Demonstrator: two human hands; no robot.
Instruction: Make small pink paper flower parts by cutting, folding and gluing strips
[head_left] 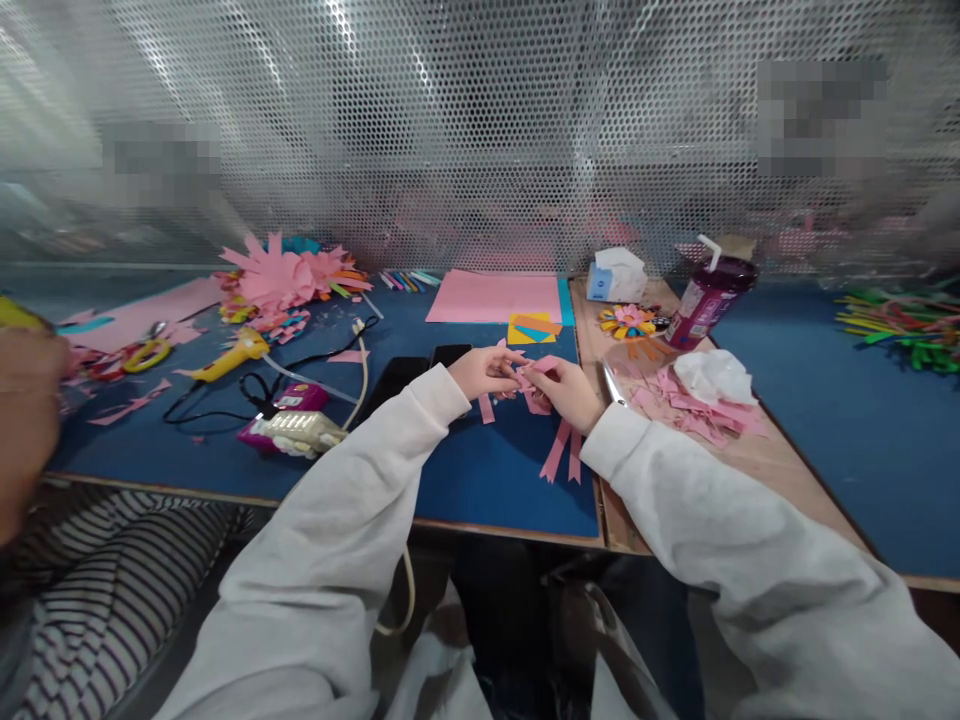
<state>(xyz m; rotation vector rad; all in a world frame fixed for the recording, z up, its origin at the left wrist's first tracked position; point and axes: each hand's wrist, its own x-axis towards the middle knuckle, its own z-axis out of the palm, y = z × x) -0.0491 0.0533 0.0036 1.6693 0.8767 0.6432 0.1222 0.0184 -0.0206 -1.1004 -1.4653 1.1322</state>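
Above the blue table, my left hand (486, 373) and my right hand (574, 396) meet, both closed with fingertips pinched on a pink paper piece (537, 369). Fingers cover much of it, so its full shape is hidden. Pink paper strips (555, 456) with notched ends lie just below my right hand, and a short strip (487, 408) sits below my left. By my right cuff are scissors (613, 384), partly covered by the sleeve. Dark phones (405, 375) lie beside my left wrist.
Pink sheets (495, 297) and small coloured papers (532, 328) lie ahead. To the right are pink scraps (701, 415), a crumpled tissue (714, 377) and a purple drink cup (705, 300). A yellow glue gun (232, 355) and power strip (300, 430) lie left, near another person's arm (26, 420).
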